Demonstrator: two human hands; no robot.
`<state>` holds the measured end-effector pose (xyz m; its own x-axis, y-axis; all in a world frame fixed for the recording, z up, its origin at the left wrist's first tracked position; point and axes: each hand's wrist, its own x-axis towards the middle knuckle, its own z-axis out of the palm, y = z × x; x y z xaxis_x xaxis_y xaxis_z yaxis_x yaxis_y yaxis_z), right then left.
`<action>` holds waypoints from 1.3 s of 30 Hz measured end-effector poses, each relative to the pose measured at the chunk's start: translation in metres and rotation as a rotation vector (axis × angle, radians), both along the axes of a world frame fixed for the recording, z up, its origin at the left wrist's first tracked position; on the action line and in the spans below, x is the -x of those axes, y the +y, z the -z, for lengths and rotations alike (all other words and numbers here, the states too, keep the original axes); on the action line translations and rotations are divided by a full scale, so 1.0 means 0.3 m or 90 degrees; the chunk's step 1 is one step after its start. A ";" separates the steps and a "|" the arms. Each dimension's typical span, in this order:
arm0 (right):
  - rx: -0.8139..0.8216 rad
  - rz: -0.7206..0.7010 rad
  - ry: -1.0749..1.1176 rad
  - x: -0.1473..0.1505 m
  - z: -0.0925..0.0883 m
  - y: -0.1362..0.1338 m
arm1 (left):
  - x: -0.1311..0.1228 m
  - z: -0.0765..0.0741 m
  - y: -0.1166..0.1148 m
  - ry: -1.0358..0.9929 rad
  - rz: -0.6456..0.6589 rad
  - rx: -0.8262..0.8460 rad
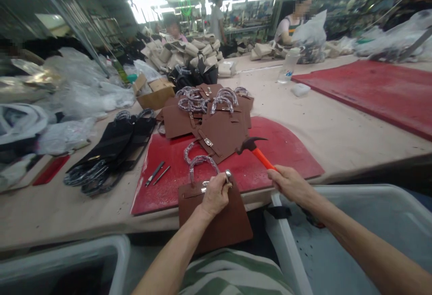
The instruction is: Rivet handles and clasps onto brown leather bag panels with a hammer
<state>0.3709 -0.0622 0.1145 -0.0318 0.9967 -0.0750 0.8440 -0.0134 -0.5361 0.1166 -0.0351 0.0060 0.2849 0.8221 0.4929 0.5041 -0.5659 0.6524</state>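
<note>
Striped garment (236, 277) of the wearer is nearest, bottom centre, green and white. Pale bins either side: left bin (124, 259), right bin (364, 190).

Left hand (216, 194): closed, fingers pinching a small shiny metal piece (228, 174), exact type unclear. It's over the upper part of a brown panel (232, 225), next to the silver clasp (204, 186). Panel's top sits on the near edge of the red mat (286, 155); its lower part runs past the edge toward the wearer. Plastic-wrapped handle (205, 160) loops up from its top.

Right hand (286, 181): gripped round the orange handle end of a hammer (261, 154). Dark head is up and to the left, right of the metal piece and apart from it.

Beyond the panel: heap of brown panels (221, 130) with wrapped handles, partly on the mat. Two slim tools (155, 173) lie on the mat's left side. Black bag parts (114, 142) left of that on the tabletop (340, 146), open carton (157, 96) behind. Far right: clear bottle (286, 67), white lump (300, 89), second red sheet (374, 88). Beige pile (182, 54) at the back, co-worker (286, 29) behind the tabletop.
</note>
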 end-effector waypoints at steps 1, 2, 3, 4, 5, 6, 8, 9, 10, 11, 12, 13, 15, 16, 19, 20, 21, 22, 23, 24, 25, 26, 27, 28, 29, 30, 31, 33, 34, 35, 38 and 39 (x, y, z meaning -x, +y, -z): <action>0.003 0.016 -0.026 -0.001 0.035 0.025 | 0.000 -0.001 0.000 -0.005 0.003 -0.003; -0.005 0.031 -0.057 0.003 0.067 0.044 | 0.001 -0.002 0.001 -0.009 0.005 -0.005; -0.025 0.043 -0.083 0.013 0.095 0.057 | 0.002 -0.001 0.001 -0.012 0.005 -0.004; -0.060 0.046 -0.105 0.028 0.116 0.064 | 0.004 0.001 0.001 -0.013 0.003 -0.001; -0.108 0.036 -0.125 0.050 0.133 0.066 | 0.005 0.003 0.001 -0.015 0.001 0.001; -0.162 0.009 -0.137 0.076 0.146 0.065 | 0.007 0.006 0.000 -0.016 0.000 0.004; -0.248 -0.094 -0.132 0.140 0.167 0.059 | 0.009 0.012 0.000 -0.021 -0.001 0.003; -0.267 -0.150 -0.119 0.174 0.178 0.057 | 0.009 0.014 -0.001 -0.026 0.000 0.001; -0.266 -0.195 -0.102 0.206 0.191 0.056 | 0.008 0.016 0.000 -0.034 0.002 0.000; -0.250 -0.223 -0.085 0.234 0.206 0.057 | 0.008 0.016 0.000 -0.048 0.006 0.004; -0.233 -0.233 -0.075 0.257 0.221 0.059 | 0.008 0.014 0.002 -0.072 0.008 0.014; -0.221 -0.230 -0.071 0.275 0.237 0.061 | 0.010 0.011 0.003 -0.111 0.003 0.033; -0.210 -0.214 -0.067 0.291 0.261 0.067 | 0.028 -0.003 0.008 -0.230 -0.031 0.090; -0.207 -0.209 -0.065 0.292 0.269 0.070 | 0.046 -0.014 0.011 -0.296 -0.058 0.122; -0.190 -0.205 -0.060 0.284 0.277 0.078 | 0.155 -0.057 0.016 -0.389 -0.142 0.196; -0.184 -0.203 -0.058 0.282 0.278 0.080 | 0.209 -0.072 0.017 -0.373 -0.166 0.213; -0.178 -0.199 -0.057 0.280 0.279 0.083 | 0.269 -0.087 0.018 -0.336 -0.193 0.226; -0.173 -0.195 -0.055 0.280 0.279 0.085 | 0.335 -0.100 0.017 -0.288 -0.224 0.234; -0.171 -0.190 -0.053 0.280 0.281 0.087 | 0.403 -0.112 0.017 -0.234 -0.263 0.233; -0.169 -0.188 -0.052 0.281 0.282 0.088 | 0.472 -0.123 0.018 -0.173 -0.304 0.225; -0.169 -0.187 -0.051 0.282 0.284 0.089 | 0.540 -0.131 0.019 -0.104 -0.347 0.213; -0.170 -0.187 -0.050 0.282 0.286 0.090 | 0.604 -0.139 0.020 -0.026 -0.386 0.202; -0.172 -0.189 -0.050 0.282 0.288 0.091 | 0.663 -0.145 0.023 0.058 -0.424 0.197; -0.174 -0.191 -0.051 0.281 0.290 0.091 | 0.717 -0.151 0.026 0.148 -0.459 0.201; -0.178 -0.193 -0.053 0.279 0.294 0.093 | 0.765 -0.156 0.030 0.243 -0.488 0.220; -0.183 -0.195 -0.056 0.277 0.298 0.094 | 0.807 -0.160 0.036 0.331 -0.511 0.249; -0.191 -0.197 -0.058 0.274 0.304 0.097 | 0.844 -0.162 0.041 0.402 -0.531 0.283; -0.217 -0.204 -0.061 0.266 0.321 0.104 | 0.903 -0.160 0.054 0.483 -0.562 0.344; -0.233 -0.208 -0.061 0.261 0.331 0.109 | 0.927 -0.155 0.058 0.496 -0.574 0.365; -0.249 -0.214 -0.060 0.257 0.342 0.115 | 0.948 -0.150 0.061 0.498 -0.584 0.378; -0.293 -0.233 -0.060 0.244 0.375 0.134 | 0.983 -0.131 0.056 0.491 -0.592 0.387; -0.303 -0.237 -0.062 0.241 0.383 0.139 | 0.982 -0.125 0.049 0.489 -0.591 0.385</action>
<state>0.2985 -0.0204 -0.0003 -0.3994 0.8451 0.3555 0.7920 0.5133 -0.3305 -0.1781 -0.0204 0.0433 -0.4528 0.8905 -0.0441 0.8887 0.4547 0.0583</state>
